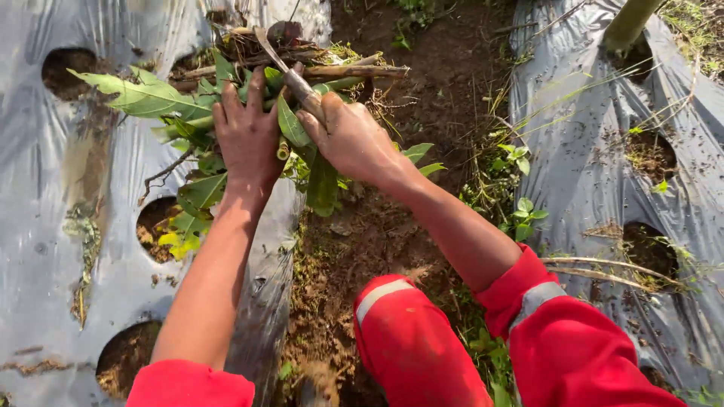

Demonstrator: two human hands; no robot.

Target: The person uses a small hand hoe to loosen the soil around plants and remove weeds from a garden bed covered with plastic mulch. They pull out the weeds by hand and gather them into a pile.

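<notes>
**A:** What are the two hands on?

**B:** Both sit in the upper middle of the frame. The left hand (pixel 247 136) lies back-up with its fingers spread over a bunch of green stems and leaves (pixel 197 143), pressing or gripping it; the fingertips go out of sight among the foliage, so I cannot tell how tightly it closes.

**A:** And the other?

**B:** The right hand (pixel 348 138) is wrapped around the handle of a curved knife (pixel 290 75). The blade rises from the fist toward the upper left and ends among dry brown twigs (pixel 354 71) at the top of the frame.

**A:** Where does the bunch lie?

**B:** Upper left of centre, on the right edge of a silver plastic mulch sheet (pixel 45 249) that fills the left side. One long leaf (pixel 139 94) sticks out to the left. Some leaves hang down between the two wrists.

**A:** What is around it?

**B:** The sheet has round planting holes (pixel 68 71) showing soil. A strip of bare brown earth (pixel 437 83) runs down the middle, with small weeds (pixel 520 215) at its right edge. A second silver sheet (pixel 588 151) covers the right side, with a green stalk (pixel 627 22) rising at the top right.

**A:** And the person?

**B:** Red sleeves (pixel 581 354) are pushed up the forearms, and a red knee with a grey reflective band (pixel 381 294) shows at the bottom centre.
</notes>
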